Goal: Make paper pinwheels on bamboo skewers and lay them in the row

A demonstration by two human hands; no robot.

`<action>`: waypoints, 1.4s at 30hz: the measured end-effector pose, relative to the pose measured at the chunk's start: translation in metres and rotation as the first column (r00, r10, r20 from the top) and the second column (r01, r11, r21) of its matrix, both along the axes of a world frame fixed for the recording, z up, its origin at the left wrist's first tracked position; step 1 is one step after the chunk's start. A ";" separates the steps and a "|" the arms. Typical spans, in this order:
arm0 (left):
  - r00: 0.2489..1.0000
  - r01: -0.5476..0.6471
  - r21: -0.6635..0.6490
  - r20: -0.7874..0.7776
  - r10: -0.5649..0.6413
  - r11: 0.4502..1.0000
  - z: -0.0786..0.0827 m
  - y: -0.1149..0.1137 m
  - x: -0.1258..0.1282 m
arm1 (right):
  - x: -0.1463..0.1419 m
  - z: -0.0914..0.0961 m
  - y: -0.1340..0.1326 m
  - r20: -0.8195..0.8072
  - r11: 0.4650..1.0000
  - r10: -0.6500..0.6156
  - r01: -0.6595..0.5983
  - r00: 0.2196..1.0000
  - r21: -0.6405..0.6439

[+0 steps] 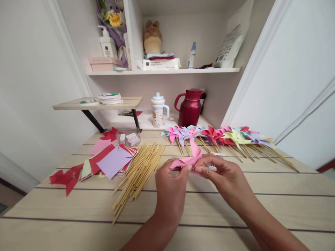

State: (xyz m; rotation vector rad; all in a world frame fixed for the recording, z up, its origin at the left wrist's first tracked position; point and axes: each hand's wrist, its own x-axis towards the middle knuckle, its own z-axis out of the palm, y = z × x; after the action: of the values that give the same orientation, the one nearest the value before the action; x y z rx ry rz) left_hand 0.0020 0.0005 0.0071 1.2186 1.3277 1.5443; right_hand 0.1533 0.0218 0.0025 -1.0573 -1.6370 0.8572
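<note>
Both hands meet over the middle of the wooden table (78,205). My left hand (170,184) pinches a folded pink paper piece (192,157) at its near end, fingers closed on it. My right hand (222,172) grips the same pink paper from the right, its fingers curled round the folds, with a small whitish bit showing by the fingers. One pink flap stands up above the hands. A heap of thin bamboo sticks (138,170) lies just left of my left hand.
A row of finished paper pinwheels on sticks (220,136) lies behind the hands. Loose coloured paper squares (110,160) and red cut pieces (66,176) sit at left. A red jug (190,108), a lidded cup (158,111) and a small raised shelf (99,103) stand at the back.
</note>
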 end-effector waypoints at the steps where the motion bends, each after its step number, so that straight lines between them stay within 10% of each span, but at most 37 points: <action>1: 1.000 -0.001 0.023 -0.004 0.001 1.000 0.001 0.000 0.000 | 0.000 0.001 -0.001 0.001 1.000 -0.001 0.001 1.000 -0.001; 17: 0.970 -0.118 0.168 -0.192 0.150 0.979 -0.008 -0.004 0.003 | -0.002 0.004 -0.002 -0.025 1.000 -0.030 0.030 0.999 -0.009; 28: 0.877 -0.109 0.494 -0.361 0.317 0.863 -0.005 -0.008 0.002 | -0.007 0.001 -0.006 -0.088 0.998 -0.049 0.052 0.995 0.037; 42: 0.807 -0.110 0.595 -0.414 0.421 0.796 -0.009 -0.009 0.004 | -0.013 -0.003 -0.011 -0.095 0.978 -0.128 0.141 0.987 0.155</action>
State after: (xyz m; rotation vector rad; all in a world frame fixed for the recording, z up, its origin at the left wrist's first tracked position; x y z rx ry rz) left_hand 0.0056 -0.0089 -0.0018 2.0050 1.5065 1.9767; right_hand 0.1401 0.0104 -0.0003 -0.9935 -1.5186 0.6600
